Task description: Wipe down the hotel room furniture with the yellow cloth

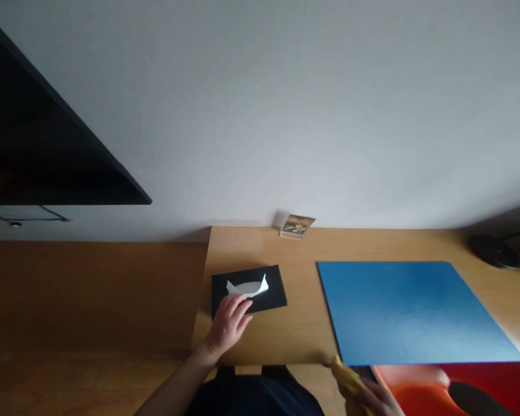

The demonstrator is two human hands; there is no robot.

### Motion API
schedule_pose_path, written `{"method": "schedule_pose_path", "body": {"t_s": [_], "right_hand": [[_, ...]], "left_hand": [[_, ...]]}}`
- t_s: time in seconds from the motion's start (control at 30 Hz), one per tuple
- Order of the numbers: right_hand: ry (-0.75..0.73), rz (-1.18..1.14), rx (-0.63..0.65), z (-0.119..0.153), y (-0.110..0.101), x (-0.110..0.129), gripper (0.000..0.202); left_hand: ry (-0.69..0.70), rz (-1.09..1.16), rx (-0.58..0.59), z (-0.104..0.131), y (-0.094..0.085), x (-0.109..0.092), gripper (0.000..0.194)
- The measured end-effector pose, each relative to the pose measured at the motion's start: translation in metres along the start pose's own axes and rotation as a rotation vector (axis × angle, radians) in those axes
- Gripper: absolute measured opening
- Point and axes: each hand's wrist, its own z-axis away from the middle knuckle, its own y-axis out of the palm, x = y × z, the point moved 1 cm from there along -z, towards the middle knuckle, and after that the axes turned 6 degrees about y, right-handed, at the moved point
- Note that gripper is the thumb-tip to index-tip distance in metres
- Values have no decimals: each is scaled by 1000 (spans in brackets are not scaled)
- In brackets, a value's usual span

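Note:
My left hand [230, 322] reaches over the near edge of a black tissue box [271, 296], its fingers slightly bent and apart. A white tissue [249, 288] sticks up from the slot in the box's top, just beyond my fingertips. Whether the fingers touch the box cannot be made out. Low in the view, by the desk's front edge, my right hand [379, 400] is closed around a yellow cloth [351, 378]. Part of that hand is cut off by the bottom of the picture.
A blue desk mat [411, 312] covers much of the wooden desk [266, 341]. Against the wall stands a small picture card [298, 224]. A black round base [494, 251] sits at far right. An orange chair [420, 381] is below the desk edge; a black screen [47, 133] hangs upper left.

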Motion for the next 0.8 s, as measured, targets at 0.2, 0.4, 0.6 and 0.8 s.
{"method": "schedule_pose_path", "body": {"t_s": [0.2,0.4,0.6,0.8], "right_hand": [[-69,-313,-176,-60,-22,142,76],[-828,359,-23,-124,70,326,55],[-1319,1340,627,-130,273,347,41],[-1289,1419,673,-156,255,322,34]], "left_hand": [[-196,24,161,-20,-5,39,84],[-22,134,211,21,8,18,51],[14,33,193,39,21,13,41],[68,-13,168,39,25,20,37]]}}
